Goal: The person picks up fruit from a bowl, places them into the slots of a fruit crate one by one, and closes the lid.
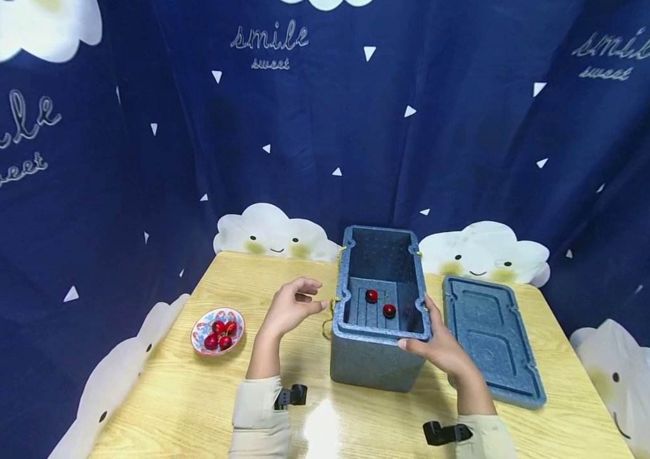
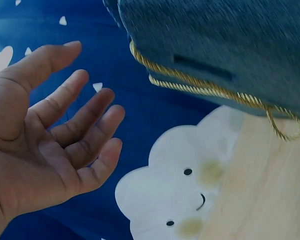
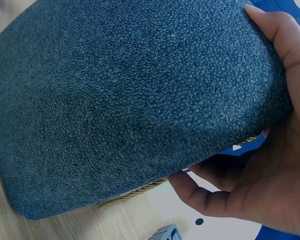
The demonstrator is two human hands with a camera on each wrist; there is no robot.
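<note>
A blue-grey foam box (image 1: 376, 360) stands lidless on the table, with two cherries (image 1: 389, 310) on its floor. My right hand (image 1: 442, 344) grips the box's near right corner, thumb on the front rim and fingers along the right side. In the right wrist view, the fingers (image 3: 205, 200) bend around the box wall. Left of the box, my left hand (image 1: 293, 309) is held in the air with loosely bent fingers and nothing in it. A yellow cord (image 2: 210, 90) runs along the box's left side, apart from the left hand in the left wrist view.
A patterned bowl (image 1: 197, 331) holding several cherries (image 1: 219, 327) sits on the table's left part. The blue-grey lid (image 1: 488, 338) lies flat to the right of the box. A dark blue curtain (image 1: 302, 127) with clouds hangs around the wooden table (image 1: 158, 395).
</note>
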